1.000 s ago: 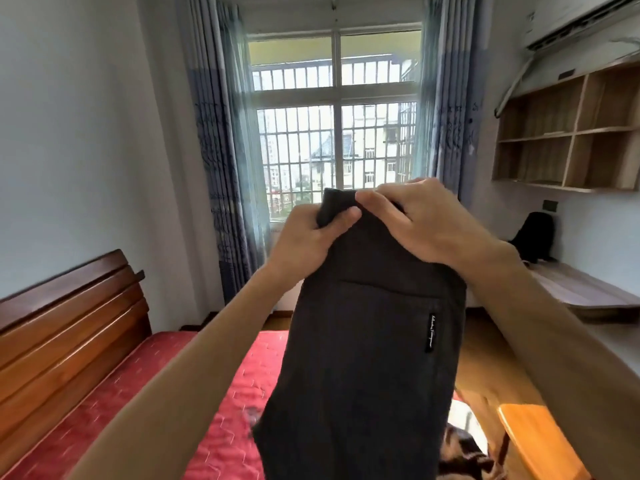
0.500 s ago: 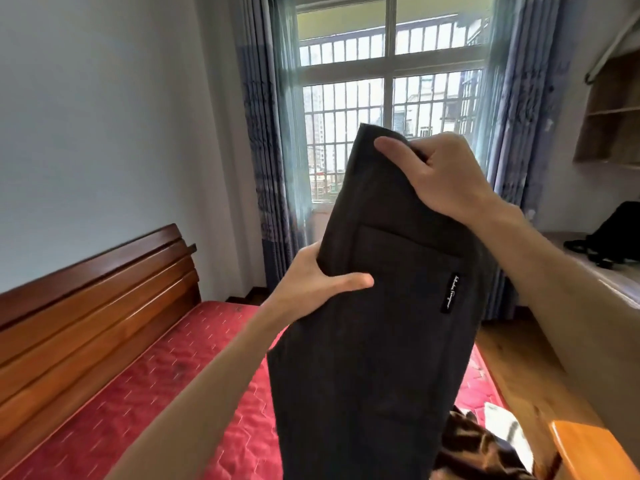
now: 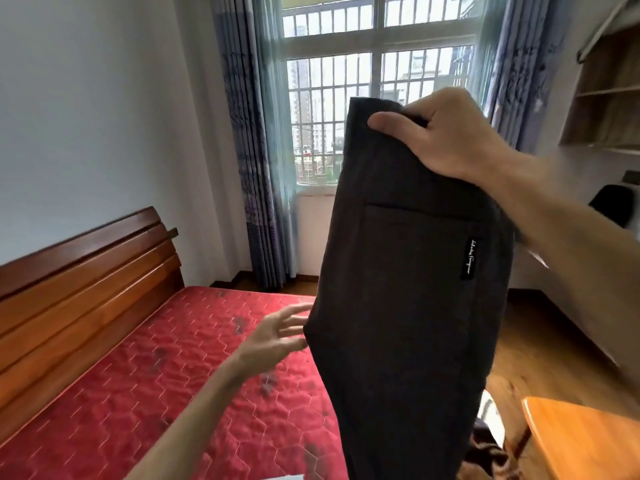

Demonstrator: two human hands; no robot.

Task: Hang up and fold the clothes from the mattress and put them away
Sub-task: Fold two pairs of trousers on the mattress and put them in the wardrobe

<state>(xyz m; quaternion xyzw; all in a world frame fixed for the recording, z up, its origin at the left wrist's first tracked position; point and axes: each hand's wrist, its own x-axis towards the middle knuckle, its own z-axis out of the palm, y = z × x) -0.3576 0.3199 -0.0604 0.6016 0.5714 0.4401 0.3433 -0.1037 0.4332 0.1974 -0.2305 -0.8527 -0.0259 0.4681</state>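
Observation:
A pair of dark grey trousers [image 3: 405,289] hangs in the air in front of me, folded lengthwise, with a back pocket and a small black label facing me. My right hand [image 3: 440,136] grips the waistband at the top, thumb over the front. My left hand [image 3: 277,336] is lower down at the trousers' left edge, fingers spread and straight, holding nothing; its fingertips reach the fabric's edge. Below lies the red quilted mattress [image 3: 166,393]. A dark patterned garment [image 3: 485,455] lies at the mattress's right side, mostly hidden by the trousers.
A wooden headboard [image 3: 79,289] runs along the left. A barred window [image 3: 374,98] with blue curtains is straight ahead. A wooden chair or stool [image 3: 581,441] stands at lower right, wall shelves [image 3: 609,91] at upper right, a black bag [image 3: 613,206] on the desk.
My left hand has let go of the trousers' upper edge and dropped down to the left side, fingers now spread. My right hand keeps its grip on the waistband. My view has turned left.

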